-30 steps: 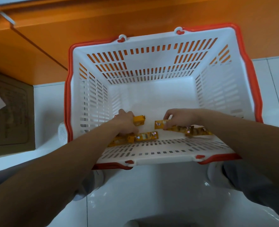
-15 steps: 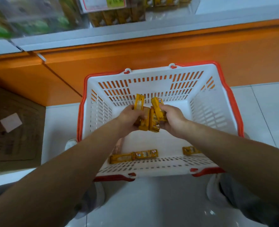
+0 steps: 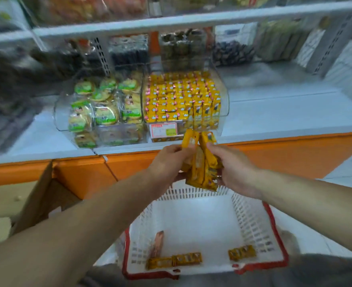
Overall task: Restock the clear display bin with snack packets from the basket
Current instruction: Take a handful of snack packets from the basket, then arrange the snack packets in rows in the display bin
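Head view: left hand [image 3: 167, 162] and right hand [image 3: 234, 169] grip yellow packets [image 3: 201, 162].

— Where does the view look from?
— It is worn on the person's head, wide-angle, facing forward and down.
— How near?
— The basket [image 3: 251, 220] sits close underneath at the bottom edge. The shelf [image 3: 274, 112] with the clear bin [image 3: 222, 119] stands just beyond, and its far ends are blurred.
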